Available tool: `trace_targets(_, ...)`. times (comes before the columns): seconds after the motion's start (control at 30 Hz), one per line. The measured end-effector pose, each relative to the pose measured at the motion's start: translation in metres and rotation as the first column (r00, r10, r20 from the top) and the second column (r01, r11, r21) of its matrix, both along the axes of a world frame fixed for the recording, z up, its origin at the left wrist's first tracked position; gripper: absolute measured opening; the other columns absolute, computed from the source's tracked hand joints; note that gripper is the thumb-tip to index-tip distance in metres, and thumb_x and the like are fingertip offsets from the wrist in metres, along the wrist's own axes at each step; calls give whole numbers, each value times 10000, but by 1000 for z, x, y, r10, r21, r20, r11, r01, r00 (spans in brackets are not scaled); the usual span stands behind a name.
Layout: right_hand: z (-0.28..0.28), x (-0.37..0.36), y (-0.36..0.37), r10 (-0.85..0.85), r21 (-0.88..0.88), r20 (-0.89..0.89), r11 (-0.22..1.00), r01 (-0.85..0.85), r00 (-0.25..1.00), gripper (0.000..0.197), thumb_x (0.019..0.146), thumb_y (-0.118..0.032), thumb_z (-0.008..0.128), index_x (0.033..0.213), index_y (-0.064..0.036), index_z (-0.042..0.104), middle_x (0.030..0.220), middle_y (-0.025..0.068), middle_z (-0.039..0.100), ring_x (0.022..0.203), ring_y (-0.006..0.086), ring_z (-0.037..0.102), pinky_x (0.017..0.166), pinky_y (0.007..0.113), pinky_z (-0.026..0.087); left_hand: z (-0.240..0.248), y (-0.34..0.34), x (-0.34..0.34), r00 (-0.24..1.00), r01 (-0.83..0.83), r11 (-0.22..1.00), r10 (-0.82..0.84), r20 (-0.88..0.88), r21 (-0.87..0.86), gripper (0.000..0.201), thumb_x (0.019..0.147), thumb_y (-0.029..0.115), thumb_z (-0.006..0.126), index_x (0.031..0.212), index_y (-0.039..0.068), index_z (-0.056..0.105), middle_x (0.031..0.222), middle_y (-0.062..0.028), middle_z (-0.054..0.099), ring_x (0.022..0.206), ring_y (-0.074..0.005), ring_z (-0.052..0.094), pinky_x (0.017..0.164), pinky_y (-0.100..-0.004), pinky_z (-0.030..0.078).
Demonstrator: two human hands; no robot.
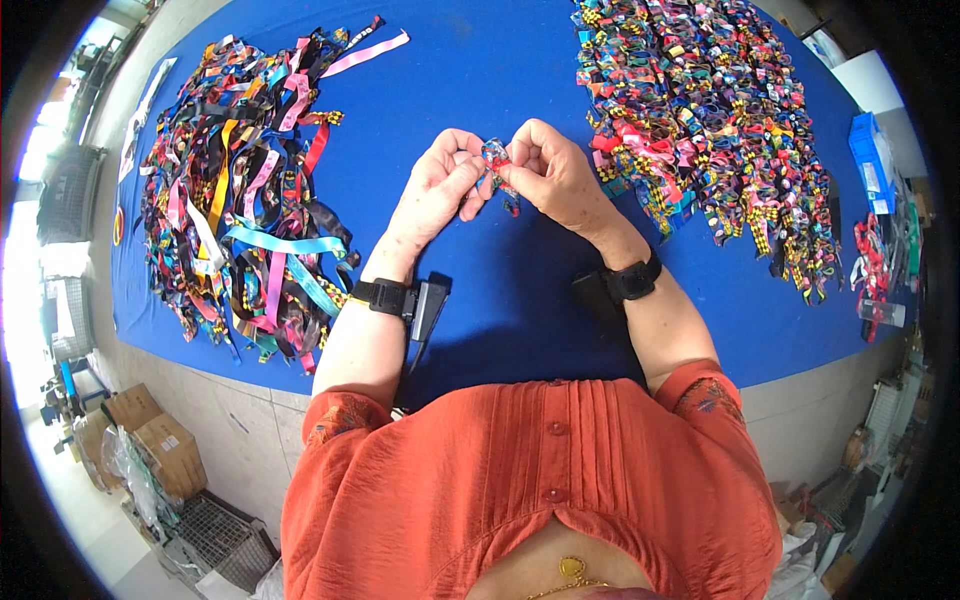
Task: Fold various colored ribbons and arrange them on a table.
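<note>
Over the middle of the blue table, both hands meet at one small multicoloured printed ribbon (pixel 497 152), which looks looped, with a short end hanging below the fingers. My left hand (pixel 445 182) pinches its left side between thumb and fingers. From the other side my right hand (pixel 548 172) grips it, thumb and forefinger pressed together on a red part. The fingers hide much of the ribbon, so I cannot tell how it is folded. To the left lies a large heap of loose flat ribbons (pixel 245 190). On the right are dense rows of looped ribbons (pixel 710 130).
A blue cloth (pixel 450 60) covers the table. At its right edge are a blue plastic bin (pixel 872 165) and a red bundle (pixel 872 250). Cardboard boxes (pixel 168 455) and a wire basket (pixel 225 530) stand on the floor at lower left.
</note>
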State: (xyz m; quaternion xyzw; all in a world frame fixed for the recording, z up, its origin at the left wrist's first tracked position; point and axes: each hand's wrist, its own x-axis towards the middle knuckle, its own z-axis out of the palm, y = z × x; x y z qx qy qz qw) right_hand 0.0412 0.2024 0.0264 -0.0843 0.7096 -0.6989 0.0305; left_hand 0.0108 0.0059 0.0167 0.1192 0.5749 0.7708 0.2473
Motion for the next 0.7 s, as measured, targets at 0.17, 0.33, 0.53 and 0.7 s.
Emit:
trace_targets(0.17,11,1,3,63,128,-4,990,-62,998,133,883,2,636,904,-43,512,781,-27,554,708,23,531,588,226,443,4,0,5,996,4,994,-14,-89,-111,231,981,100,603,1157,-9,503,774,-87,645,526,-104,531,489,-214,414)
trace_targets(0.33,8,-2,6,49,64,-5,997,-49,999,136,912,1,643,929,-50,518,784,-34,562,713,16,538,592,212,439,-2,-4,0,999,42,999,-41,-21,29,204,990,83,585,1159,7,499,803,-127,671,520,-119,558,471,-213,425)
trace_targets(0.53,12,-1,7,55,39,22,998,-56,998,121,919,13,634,951,-29,525,828,-7,605,764,40,590,655,218,489,1,-1,1,1000,-10,995,10,2,95,164,1014,82,521,1165,33,481,807,-156,664,495,-157,564,449,-237,439)
trace_targets(0.7,14,-1,7,66,20,60,998,-67,996,125,926,5,642,964,-27,527,861,2,628,797,47,612,683,216,504,-1,0,0,999,-35,994,35,7,106,166,1002,63,476,1165,33,485,773,-139,637,501,-167,529,472,-259,428)
